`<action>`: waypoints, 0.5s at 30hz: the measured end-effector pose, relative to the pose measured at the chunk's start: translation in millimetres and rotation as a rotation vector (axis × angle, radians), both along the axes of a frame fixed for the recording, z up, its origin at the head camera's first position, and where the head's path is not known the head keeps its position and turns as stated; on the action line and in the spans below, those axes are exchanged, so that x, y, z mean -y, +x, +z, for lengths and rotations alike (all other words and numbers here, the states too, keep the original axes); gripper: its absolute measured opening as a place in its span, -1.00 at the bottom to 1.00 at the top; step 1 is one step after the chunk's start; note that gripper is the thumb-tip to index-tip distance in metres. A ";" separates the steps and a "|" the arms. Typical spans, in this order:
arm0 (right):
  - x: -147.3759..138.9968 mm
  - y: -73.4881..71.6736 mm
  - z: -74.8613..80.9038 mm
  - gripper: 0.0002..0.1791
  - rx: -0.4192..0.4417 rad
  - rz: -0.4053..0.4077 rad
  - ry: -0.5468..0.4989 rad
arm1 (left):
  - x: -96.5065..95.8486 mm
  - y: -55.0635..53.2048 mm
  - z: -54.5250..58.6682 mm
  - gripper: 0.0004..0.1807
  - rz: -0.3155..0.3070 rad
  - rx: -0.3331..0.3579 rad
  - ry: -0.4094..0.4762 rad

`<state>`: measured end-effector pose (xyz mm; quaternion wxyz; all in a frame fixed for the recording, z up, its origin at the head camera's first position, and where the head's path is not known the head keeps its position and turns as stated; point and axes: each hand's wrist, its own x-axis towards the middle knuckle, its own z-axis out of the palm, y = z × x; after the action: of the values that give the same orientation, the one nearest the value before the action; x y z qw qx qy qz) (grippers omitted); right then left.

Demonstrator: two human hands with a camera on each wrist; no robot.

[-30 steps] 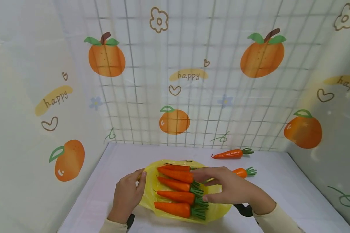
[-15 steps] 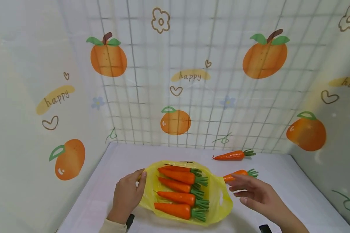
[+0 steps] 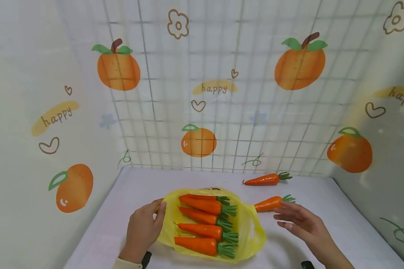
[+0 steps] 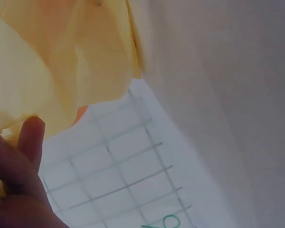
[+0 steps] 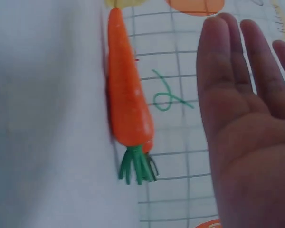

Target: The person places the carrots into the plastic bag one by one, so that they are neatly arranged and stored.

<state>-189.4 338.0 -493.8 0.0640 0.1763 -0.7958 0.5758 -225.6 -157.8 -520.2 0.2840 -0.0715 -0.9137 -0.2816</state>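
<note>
A yellow plastic bag lies mouth up on the white table with several carrots inside, their green tops toward the right. My left hand pinches the bag's left edge between thumb and fingers; in the left wrist view the thin yellow film hangs by the fingertips. To the right, my right hand holds nothing, its fingers extended near a loose carrot. That carrot's tip is hidden behind the bag's handle. In the right wrist view the carrot stands apart from the straight fingers.
Farther back on the table lies another loose carrot. A translucent curtain printed with oranges hangs over a wire grid behind the table and along both sides.
My right hand has pulled back from over the carrots in the bag and moved right, beside the loose carrot. The left hand keeps its grip on the bag's edge.
</note>
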 end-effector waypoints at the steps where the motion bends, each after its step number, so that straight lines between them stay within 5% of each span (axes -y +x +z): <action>1: 0.2 -0.7 -1.7 -0.40 0.002 -0.010 0.001 | 0.2 0.6 -0.2 -0.60 -0.002 -0.001 0.000; 15: -0.8 -12.7 -22.7 -0.36 0.092 -0.097 0.017 | -0.6 3.9 4.6 -0.53 -0.019 -0.019 -0.007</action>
<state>-202.1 338.7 -516.5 0.0538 0.1116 -0.8105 0.5725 -221.7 -157.2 -515.7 0.2896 -0.0837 -0.9113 -0.2805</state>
